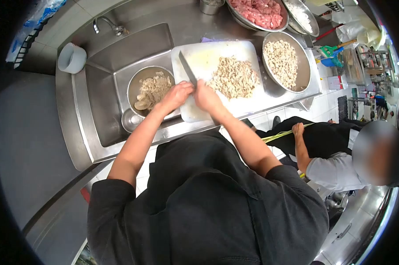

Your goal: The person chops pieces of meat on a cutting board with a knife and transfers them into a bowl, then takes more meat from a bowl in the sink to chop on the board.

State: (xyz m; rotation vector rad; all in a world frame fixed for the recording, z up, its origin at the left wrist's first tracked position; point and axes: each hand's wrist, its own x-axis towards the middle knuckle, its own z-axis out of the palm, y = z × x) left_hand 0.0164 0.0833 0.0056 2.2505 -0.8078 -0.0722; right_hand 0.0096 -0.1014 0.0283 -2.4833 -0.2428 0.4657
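Note:
My right hand (207,97) is closed around the handle of a kitchen knife (187,67), whose blade points away from me over the left part of a white cutting board (192,110). Close beside it, my left hand (178,95) has its fingers bent together near the base of the blade; whatever they pinch is hidden. A heap of chopped pale-brown food (234,78) lies on the board, right of the knife. To the left, a metal bowl (132,90) over the sink holds minced brownish food and a few larger whole pieces, partly behind my left wrist.
A metal bowl of chopped pale pieces (281,64) stands right of the board. Behind are a bowl of raw pink meat (257,13) and a bowl of white food (300,15). The sink (100,106) has a faucet (109,26). Another person (336,150) at right holds long green stalks.

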